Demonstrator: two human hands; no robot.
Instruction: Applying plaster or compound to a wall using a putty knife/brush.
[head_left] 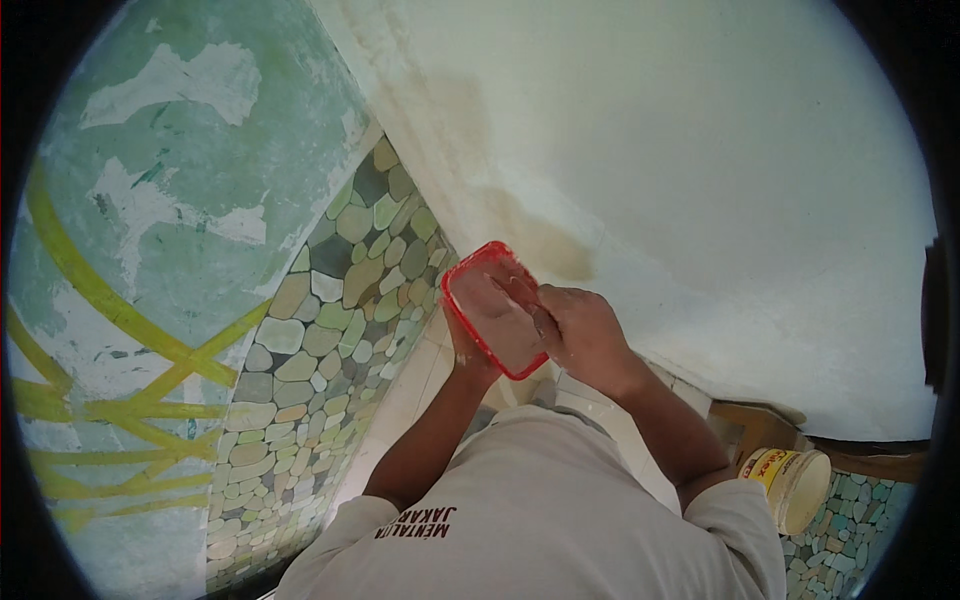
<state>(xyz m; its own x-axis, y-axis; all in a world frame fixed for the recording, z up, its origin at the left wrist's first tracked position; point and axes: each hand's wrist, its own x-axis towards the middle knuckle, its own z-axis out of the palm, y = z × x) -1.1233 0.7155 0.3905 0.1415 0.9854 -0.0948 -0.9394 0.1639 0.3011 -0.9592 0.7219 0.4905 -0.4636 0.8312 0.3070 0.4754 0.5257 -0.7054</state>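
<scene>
A red rectangular plastic tray (480, 310) with greyish-beige paste in it is held at chest height in the middle of the picture. My left hand (467, 350) grips it from the left side, mostly behind it. My right hand (585, 330) is closed round a small tool (535, 315), apparently a putty knife, whose working end lies in the paste at the tray's right side.
A white wall (730, 200) with beige patches fills the upper right. At left are a green wall (150, 290) with white patches and yellow stripes, and a pebble-mosaic band (310, 370). A yellow-labelled bucket (805, 495) stands lower right, near brown boards. Light floor tiles (405, 390) show below.
</scene>
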